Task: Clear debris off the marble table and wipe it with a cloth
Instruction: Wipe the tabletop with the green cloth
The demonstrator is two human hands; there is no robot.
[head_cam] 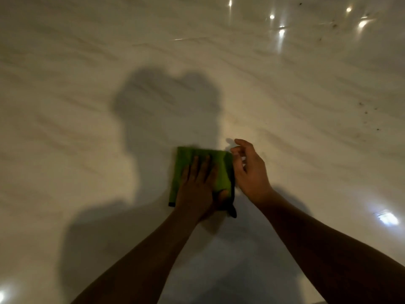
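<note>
A folded green cloth [221, 165] with a dark edge lies flat on the glossy marble table [87, 106]. My left hand [198, 187] presses down on it with straight fingers, palm flat, covering its lower middle. Just right of the cloth my right hand [248, 170] hovers above the table, fingers loosely curled and holding nothing. Small dark specks of debris [366, 113] are scattered on the marble at the far right, with more debris [334, 25] near the upper right corner.
Ceiling lights reflect as bright spots on the marble at the upper right and lower right. A large shadow of a person falls across the middle of the table, behind and under the cloth.
</note>
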